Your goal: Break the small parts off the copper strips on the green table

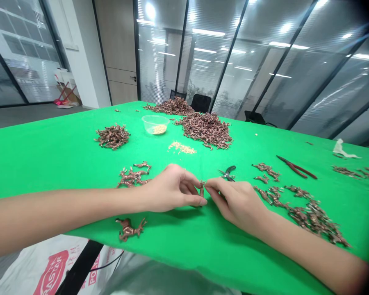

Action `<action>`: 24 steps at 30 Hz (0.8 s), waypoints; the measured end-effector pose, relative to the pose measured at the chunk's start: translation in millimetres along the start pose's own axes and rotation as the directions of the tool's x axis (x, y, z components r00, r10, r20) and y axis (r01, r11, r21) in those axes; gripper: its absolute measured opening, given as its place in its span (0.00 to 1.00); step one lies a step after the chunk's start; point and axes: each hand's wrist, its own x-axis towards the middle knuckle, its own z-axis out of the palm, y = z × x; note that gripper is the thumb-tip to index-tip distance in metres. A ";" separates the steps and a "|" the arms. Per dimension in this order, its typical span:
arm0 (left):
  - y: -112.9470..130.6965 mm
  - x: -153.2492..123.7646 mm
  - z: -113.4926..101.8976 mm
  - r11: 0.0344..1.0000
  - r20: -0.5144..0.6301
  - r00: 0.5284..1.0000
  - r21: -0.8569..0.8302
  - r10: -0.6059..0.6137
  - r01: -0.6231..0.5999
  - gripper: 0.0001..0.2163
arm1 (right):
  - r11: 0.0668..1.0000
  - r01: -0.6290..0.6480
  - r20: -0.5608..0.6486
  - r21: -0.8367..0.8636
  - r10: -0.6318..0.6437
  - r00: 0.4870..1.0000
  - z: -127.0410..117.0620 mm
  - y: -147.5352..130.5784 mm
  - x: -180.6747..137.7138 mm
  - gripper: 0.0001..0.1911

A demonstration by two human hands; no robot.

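Both my hands meet over the green table (64, 159) near its front edge. My left hand (172, 189) is closed in a pinch on a small brown deer figure (201, 189). My right hand (236, 200) pinches the same figure from the other side. A finished-looking brown deer figure (129, 228) lies on the cloth just below my left wrist. Several more brown figures (133, 175) lie behind my left hand. Small black pliers (228, 173) lie just beyond my right hand.
Large heaps of brown figures (207, 129) and a smaller heap (112, 136) sit farther back, with a clear plastic bowl (155, 124) and loose pale beads (181, 148). More brown figures (310, 215) trail along the right. Red-handled pliers (297, 167) lie at right. A printed bag (53, 268) lies below the table edge.
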 end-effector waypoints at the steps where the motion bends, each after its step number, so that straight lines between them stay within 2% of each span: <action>1: 0.7 -0.7 -0.1 1.000 -0.001 1.000 0.021 0.013 -0.013 0.18 | 0.997 -0.051 0.025 0.054 0.050 0.998 -0.3 -1.9 0.8 0.09; 3: 2.2 -2.6 -0.3 0.994 0.001 0.998 0.095 0.057 -0.057 0.16 | 0.965 -0.176 0.097 0.193 0.160 0.982 -3.3 -7.0 3.9 0.09; 5: 3.4 -4.4 -0.3 0.974 0.002 0.993 0.196 0.118 -0.117 0.15 | 0.864 -0.344 0.213 0.369 0.281 0.936 -8.8 -12.4 8.3 0.09; 6: 3.5 -5.1 0.0 0.959 0.005 0.989 0.246 0.147 -0.144 0.14 | 0.764 -0.451 0.301 0.461 0.344 0.889 -12.0 -14.5 10.7 0.10; 8: 2.6 -5.9 0.8 0.929 0.015 0.981 0.319 0.194 -0.189 0.14 | 0.470 -0.660 0.519 0.586 0.407 0.751 -17.6 -16.3 14.8 0.12; 10: 0.4 -6.3 2.0 0.903 0.022 0.974 0.370 0.226 -0.218 0.14 | 0.181 -0.770 0.681 0.612 0.373 0.630 -21.0 -15.0 17.8 0.16; 11: -0.6 -6.4 2.5 0.891 0.021 0.971 0.394 0.238 -0.227 0.13 | 0.083 -0.787 0.724 0.611 0.343 0.598 -21.8 -13.6 18.9 0.18; 12: -1.5 -6.6 2.8 0.881 0.019 0.969 0.413 0.246 -0.232 0.13 | 0.023 -0.794 0.749 0.608 0.317 0.583 -22.0 -12.1 19.6 0.20; 14: -1.8 -6.7 2.8 0.879 0.012 0.969 0.417 0.248 -0.230 0.13 | -0.013 -0.795 0.760 0.607 0.302 0.575 -21.3 -9.5 20.5 0.20; 16: -0.4 -6.7 2.2 0.906 0.007 0.976 0.369 0.219 -0.206 0.14 | 0.047 -0.796 0.739 0.603 0.343 0.580 -19.9 -7.9 20.3 0.18; 18: 2.0 -6.4 1.3 0.940 -0.004 0.985 0.302 0.171 -0.162 0.16 | 0.210 -0.767 0.647 0.607 0.430 0.630 -18.1 -6.4 18.3 0.16; 19: 3.2 -6.2 0.9 0.952 -0.010 0.989 0.273 0.149 -0.140 0.17 | 0.339 -0.726 0.562 0.598 0.469 0.681 -17.0 -5.3 16.6 0.14; 21: 4.8 -5.8 0.4 0.965 -0.022 0.992 0.236 0.122 -0.114 0.18 | 0.663 -0.560 0.317 0.497 0.463 0.828 -14.2 -1.8 11.6 0.10; 22: 5.3 -5.6 0.3 0.968 -0.029 0.992 0.227 0.120 -0.110 0.18 | 0.811 -0.435 0.189 0.391 0.391 0.901 -12.4 0.4 8.7 0.09; 23: 5.5 -5.4 0.3 0.969 -0.031 0.992 0.222 0.121 -0.111 0.18 | 0.919 -0.294 0.082 0.263 0.283 0.956 -10.4 2.6 5.9 0.08; 24: 5.5 -5.2 0.3 0.969 -0.028 0.992 0.219 0.124 -0.115 0.18 | 0.974 -0.169 0.025 0.151 0.167 0.986 -8.4 4.7 3.4 0.08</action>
